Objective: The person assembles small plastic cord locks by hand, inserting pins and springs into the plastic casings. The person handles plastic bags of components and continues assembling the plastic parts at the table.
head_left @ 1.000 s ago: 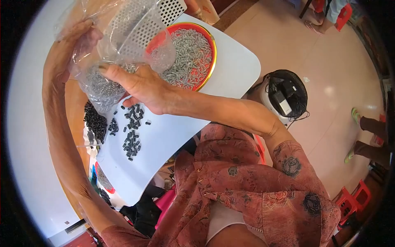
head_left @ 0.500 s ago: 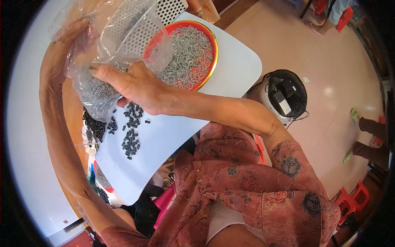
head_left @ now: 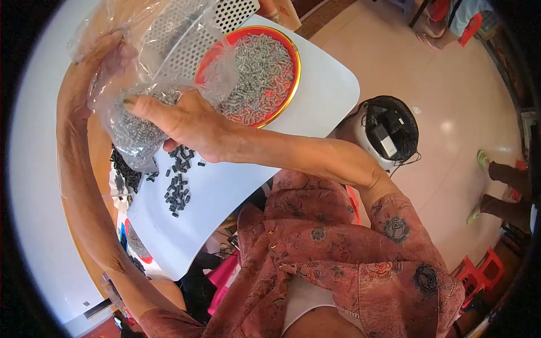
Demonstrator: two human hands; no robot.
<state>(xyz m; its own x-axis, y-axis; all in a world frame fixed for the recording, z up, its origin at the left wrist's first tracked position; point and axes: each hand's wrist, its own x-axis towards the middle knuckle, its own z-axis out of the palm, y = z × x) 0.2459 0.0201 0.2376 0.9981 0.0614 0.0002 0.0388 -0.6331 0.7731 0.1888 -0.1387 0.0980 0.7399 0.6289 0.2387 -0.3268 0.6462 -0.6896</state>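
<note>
A clear plastic bag (head_left: pixel 138 141) partly filled with small metal springs hangs over the white table (head_left: pixel 332 90). My right hand (head_left: pixel 194 124) grips its lower part, thumb laid across the front. Higher up, my left hand (head_left: pixel 115 56) holds the bag's upper side, its fingers partly blurred by the film. Just beyond my right wrist, a red round tray (head_left: pixel 297 70) with a gold rim holds a spread of loose springs (head_left: pixel 259 73); the bag overlaps its left side. Several small black cylindrical pieces (head_left: pixel 178 194) lie scattered on the table below my right hand.
A perforated metal sheet (head_left: pixel 234 14) stands behind the bag. More black pieces (head_left: pixel 128 174) are heaped left of the table. Right of it is a bin-like container (head_left: pixel 360 132) with a black mesh top holding electronics. Red stools (head_left: pixel 482 276) and other people's legs (head_left: pixel 507 174) show farther right.
The bag's spring-filled bottom has sunk slightly and covers more of the black pieces. My left hand has shifted slightly; both hands keep their hold.
</note>
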